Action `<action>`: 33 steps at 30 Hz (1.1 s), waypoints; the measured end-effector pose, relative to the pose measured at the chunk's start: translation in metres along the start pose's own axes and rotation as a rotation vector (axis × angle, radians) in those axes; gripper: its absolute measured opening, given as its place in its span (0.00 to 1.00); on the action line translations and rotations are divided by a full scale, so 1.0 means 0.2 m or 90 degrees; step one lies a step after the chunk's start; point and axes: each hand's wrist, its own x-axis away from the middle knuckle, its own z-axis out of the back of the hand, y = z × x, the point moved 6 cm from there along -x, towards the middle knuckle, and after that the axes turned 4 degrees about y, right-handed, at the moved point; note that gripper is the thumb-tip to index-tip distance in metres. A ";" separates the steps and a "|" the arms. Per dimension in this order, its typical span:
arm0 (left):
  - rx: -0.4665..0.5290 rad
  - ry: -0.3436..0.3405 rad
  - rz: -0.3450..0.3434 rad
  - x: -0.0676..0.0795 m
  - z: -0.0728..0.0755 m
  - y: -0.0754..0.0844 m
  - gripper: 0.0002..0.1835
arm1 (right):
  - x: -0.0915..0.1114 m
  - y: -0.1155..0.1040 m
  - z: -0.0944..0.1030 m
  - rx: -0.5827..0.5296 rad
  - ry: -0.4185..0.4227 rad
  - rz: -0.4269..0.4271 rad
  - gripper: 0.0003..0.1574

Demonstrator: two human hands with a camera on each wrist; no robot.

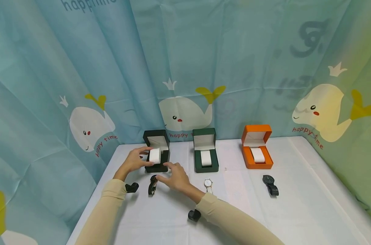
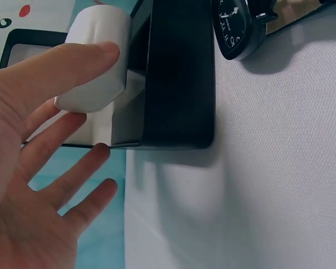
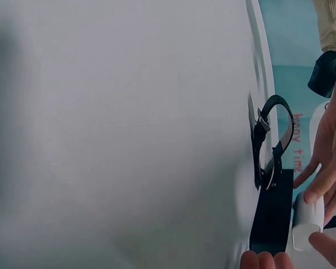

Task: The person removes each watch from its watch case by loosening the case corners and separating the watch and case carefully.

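At the left of the table my left hand (image 1: 134, 162) pinches a white watch cushion (image 1: 155, 156), thumb on one side and fingers on the other. The cushion (image 2: 95, 61) is tilted and partly raised out of an open black watch box (image 2: 179, 84), the remaining fingers spread apart. My right hand (image 1: 176, 177) reaches to the front right corner of that box, fingers loosely extended and fingertips (image 3: 266, 260) right at its wall. Just in front of the box stands a watch with a black strap (image 1: 153, 185), its dark dial (image 2: 232, 25) showing in the left wrist view.
To the right are an open green watch box (image 1: 206, 166) and an open orange one (image 1: 258, 165), each with a white cushion. A white-dialled watch (image 1: 208, 183) and a black watch (image 1: 268, 180) lie before them. A whale-print curtain (image 1: 185, 51) hangs behind.
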 end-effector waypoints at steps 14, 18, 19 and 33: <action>-0.038 -0.029 -0.018 -0.02 -0.02 0.00 0.38 | -0.01 0.04 0.01 0.003 0.011 0.012 0.38; -0.044 -0.032 -0.023 -0.03 -0.03 -0.01 0.37 | -0.01 0.05 0.02 0.002 0.021 0.017 0.37; -0.048 -0.033 -0.026 -0.03 -0.03 0.00 0.37 | -0.01 0.05 0.02 0.001 0.022 0.018 0.37; -0.150 -0.052 -0.046 -0.06 -0.06 0.04 0.36 | -0.01 0.04 0.05 0.004 0.030 0.028 0.37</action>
